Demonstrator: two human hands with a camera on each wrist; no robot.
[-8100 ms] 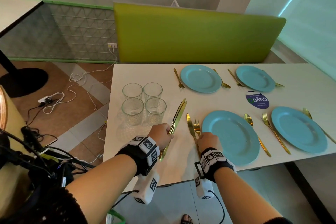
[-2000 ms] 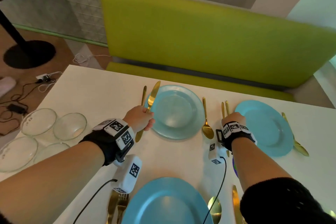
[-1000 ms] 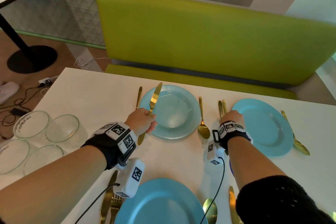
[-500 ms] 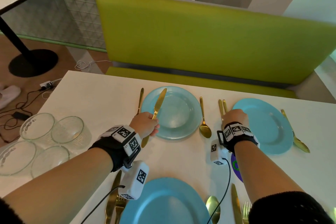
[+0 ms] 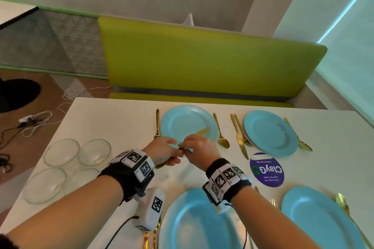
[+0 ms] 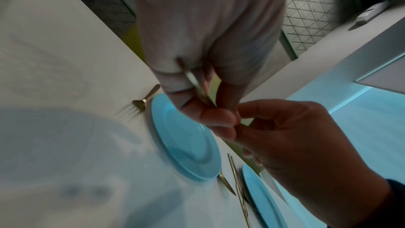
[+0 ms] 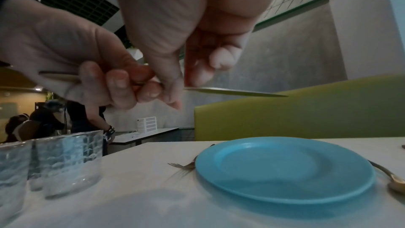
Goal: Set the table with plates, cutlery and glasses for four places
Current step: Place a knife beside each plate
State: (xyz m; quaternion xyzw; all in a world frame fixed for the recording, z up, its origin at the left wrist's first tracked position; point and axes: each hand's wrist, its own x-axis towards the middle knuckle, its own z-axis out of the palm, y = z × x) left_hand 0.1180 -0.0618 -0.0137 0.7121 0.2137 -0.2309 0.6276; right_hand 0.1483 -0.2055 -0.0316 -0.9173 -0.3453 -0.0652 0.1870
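Observation:
A gold knife hangs over the near rim of the far-left blue plate, its blade pointing right and away. My left hand grips its handle, while my right hand pinches it just ahead of the left fingers. The right wrist view shows the knife blade level above that plate. A fork lies left of this plate and a spoon right of it. The far-right plate and two near plates have cutlery beside them.
Several empty glasses stand grouped at the table's left end. A purple round sticker sits between the right-hand plates. A green bench back runs behind the table's far edge. Cables lie on the floor at left.
My right hand left the cutlery beside the far-right plate and came left to take hold of the knife. The left hand pulled the knife back toward the plate's near rim.

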